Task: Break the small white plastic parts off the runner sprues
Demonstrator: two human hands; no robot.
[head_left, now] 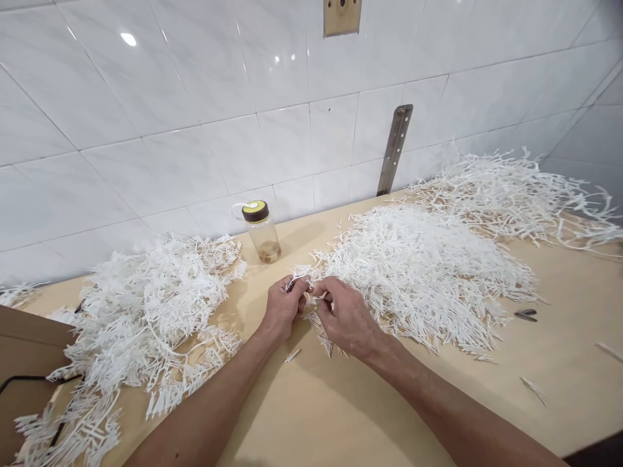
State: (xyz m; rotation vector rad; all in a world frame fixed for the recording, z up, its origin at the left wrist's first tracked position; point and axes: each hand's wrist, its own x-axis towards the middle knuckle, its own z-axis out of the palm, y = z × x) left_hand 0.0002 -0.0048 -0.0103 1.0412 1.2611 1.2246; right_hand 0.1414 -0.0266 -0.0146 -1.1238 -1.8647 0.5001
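My left hand (283, 306) is closed, thumb against bent fingers, on a thin white branched strand (302, 277) that looks like plastic. Close beside it, my right hand (348, 316) pinches a white piece between thumb and forefinger; most of that piece is hidden by the fingers. Just right of my hands lies a large heap of short white sprigs (423, 272). Another heap of white branched strands (150, 311), more tangled, spreads on the left. A loose white bit (293, 355) rests on the table below my hands.
A clear bottle (265, 240) with a dark and yellow-green lid stands near the wall. A perforated metal strip (395, 149) leans there too. Longer white strands (511, 191) pile at the back right. Small dark pieces (526, 315) lie right; a brown box (34, 344) is at left.
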